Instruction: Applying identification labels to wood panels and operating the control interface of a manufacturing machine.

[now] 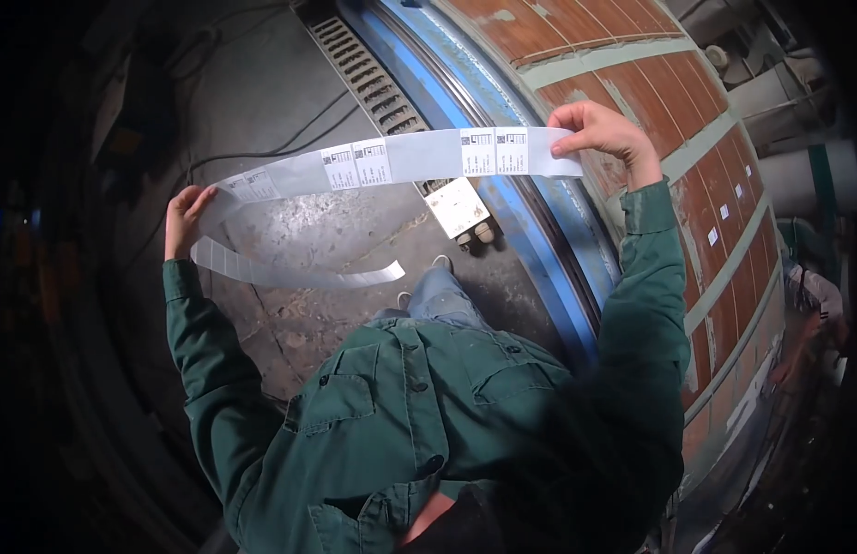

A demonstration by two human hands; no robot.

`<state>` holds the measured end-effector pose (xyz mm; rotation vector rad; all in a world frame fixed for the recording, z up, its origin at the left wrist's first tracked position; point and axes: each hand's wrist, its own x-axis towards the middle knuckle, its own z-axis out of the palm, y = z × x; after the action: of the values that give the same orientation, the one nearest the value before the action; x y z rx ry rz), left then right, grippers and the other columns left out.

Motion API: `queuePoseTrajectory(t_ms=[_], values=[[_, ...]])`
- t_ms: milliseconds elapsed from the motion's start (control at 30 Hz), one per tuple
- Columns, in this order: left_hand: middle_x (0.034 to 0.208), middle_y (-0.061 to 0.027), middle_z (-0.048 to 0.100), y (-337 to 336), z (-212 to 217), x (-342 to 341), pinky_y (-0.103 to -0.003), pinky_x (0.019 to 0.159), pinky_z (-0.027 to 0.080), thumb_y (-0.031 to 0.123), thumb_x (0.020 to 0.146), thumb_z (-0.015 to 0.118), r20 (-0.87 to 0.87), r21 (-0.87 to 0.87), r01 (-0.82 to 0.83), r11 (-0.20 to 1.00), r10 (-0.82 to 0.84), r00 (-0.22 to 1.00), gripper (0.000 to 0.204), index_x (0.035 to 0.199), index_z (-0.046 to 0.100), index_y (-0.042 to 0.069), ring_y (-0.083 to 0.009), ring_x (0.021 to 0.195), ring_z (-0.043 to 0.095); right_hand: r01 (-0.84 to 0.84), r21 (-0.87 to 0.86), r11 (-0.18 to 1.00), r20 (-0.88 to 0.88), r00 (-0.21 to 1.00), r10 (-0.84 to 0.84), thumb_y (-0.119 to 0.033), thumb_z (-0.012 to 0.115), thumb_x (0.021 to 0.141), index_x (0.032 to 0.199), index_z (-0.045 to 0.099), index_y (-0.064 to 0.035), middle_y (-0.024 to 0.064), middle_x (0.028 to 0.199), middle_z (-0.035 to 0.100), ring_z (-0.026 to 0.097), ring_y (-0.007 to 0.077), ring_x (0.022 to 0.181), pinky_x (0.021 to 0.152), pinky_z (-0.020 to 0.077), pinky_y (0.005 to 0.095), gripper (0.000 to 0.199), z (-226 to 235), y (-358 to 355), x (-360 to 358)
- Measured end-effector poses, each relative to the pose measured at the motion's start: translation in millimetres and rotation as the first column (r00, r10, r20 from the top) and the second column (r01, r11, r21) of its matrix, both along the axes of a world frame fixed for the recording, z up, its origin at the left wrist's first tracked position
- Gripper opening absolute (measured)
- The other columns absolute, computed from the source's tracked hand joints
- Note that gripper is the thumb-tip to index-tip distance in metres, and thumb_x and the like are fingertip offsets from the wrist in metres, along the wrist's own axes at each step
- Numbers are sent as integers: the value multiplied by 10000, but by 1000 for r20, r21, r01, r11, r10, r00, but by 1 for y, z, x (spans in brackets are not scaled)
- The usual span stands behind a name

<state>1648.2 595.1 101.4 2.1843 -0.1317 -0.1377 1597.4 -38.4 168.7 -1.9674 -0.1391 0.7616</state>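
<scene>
A long pale strip of printed labels (424, 157) stretches between my two raised hands. My left hand (185, 217) pinches it near the left, and the strip's loose tail (299, 272) hangs below that hand and curls to the right. At the other end, my right hand (606, 138) grips the strip between thumb and fingers. Pairs of white labels with small black print sit along the strip, with bare backing between them. Both arms are held out in front of me in green sleeves.
On the right curves a large drum-like body (650, 102) with reddish-brown panels, pale bands and a few small white labels (724, 211). Beside it run a blue rail (530, 249) and a slotted metal channel (368, 74). A white box (454, 209) and dark cables (262, 155) are near the floor. Another person (812, 300) is at far right.
</scene>
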Motion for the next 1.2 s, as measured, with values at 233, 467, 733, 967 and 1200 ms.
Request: queuePoseTrajectory(t_ms=[233,467,733,967,1200], values=[[927,-71,609,-57,-14,81,-319,701,474,335,756,708,374,592,-55,804,-214,903,333,954,654,73,-208,909,581,-17,50,999,70,997,13,-109,718,710,833,609,-42,-28,774,602,523,50,730,681,414,208,178,-1,32,50],[1007,-37,619,-295,3,104,-255,870,415,204,733,761,-157,-344,699,627,-772,616,448,1098,577,22,-115,953,552,-67,67,995,75,995,62,-103,693,727,833,596,-32,-26,766,596,521,49,722,661,416,207,160,0,59,118],[758,28,619,-280,-29,179,-189,616,420,180,764,732,-329,-501,555,664,-740,587,201,859,635,32,-33,688,535,140,62,988,-10,990,-140,-54,690,722,836,598,-17,-2,771,611,547,57,719,673,437,206,151,-21,7,146],[768,17,626,-230,-36,267,-190,614,427,162,760,733,-401,-447,544,710,-702,588,208,882,635,25,-43,675,545,375,184,909,-123,926,-357,-24,685,703,844,607,-13,8,790,629,577,73,732,688,454,208,161,-31,14,164],[812,-7,629,-216,-38,358,-224,695,436,172,755,737,-406,-322,717,618,-774,485,241,918,624,35,-84,741,558,440,225,869,-111,898,-426,-52,682,728,866,610,-16,9,812,630,572,71,730,676,447,201,160,-25,61,223]])
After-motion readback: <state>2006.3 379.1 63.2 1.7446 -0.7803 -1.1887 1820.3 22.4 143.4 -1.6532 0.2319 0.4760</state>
